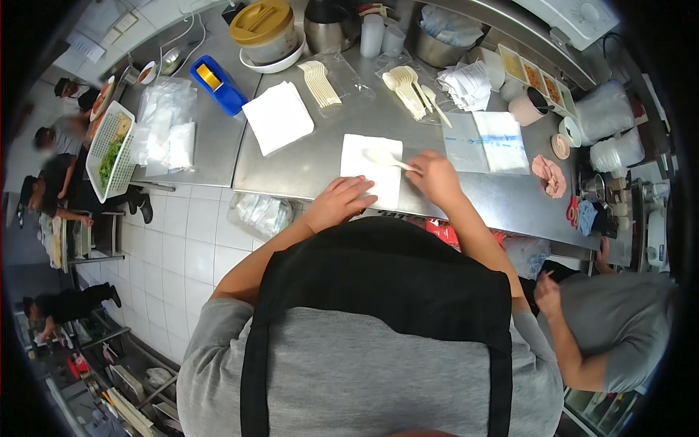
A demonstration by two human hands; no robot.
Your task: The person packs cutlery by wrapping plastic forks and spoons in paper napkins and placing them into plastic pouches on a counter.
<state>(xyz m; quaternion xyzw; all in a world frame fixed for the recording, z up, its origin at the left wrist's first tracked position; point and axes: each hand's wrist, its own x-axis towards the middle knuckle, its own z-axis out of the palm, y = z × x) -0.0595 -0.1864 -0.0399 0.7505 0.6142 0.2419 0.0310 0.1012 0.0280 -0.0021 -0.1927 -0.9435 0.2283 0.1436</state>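
Observation:
A white paper napkin (377, 193) lies on the steel counter in front of me. My left hand (341, 202) rests on its lower left edge with the fingers stretched out. A pale spoon (380, 157) lies over the napkin, its bowl to the left. The fingers of my right hand (435, 177) pinch its handle end at the right. Up and to the left is a stack of white napkins (278, 116). Beyond are a pile of forks (319, 84) and a pile of spoons (405, 89), both on clear plastic bags. Clear plastic sleeves (502, 142) lie to the right.
A blue tape dispenser (218, 85) and plastic bags (166, 124) are on the left. At the back stands a tub with a yellow lid (261, 29). Red scissors (572, 211) and a pink cloth (548, 176) lie right. A co-worker (611, 320) stands close at my right.

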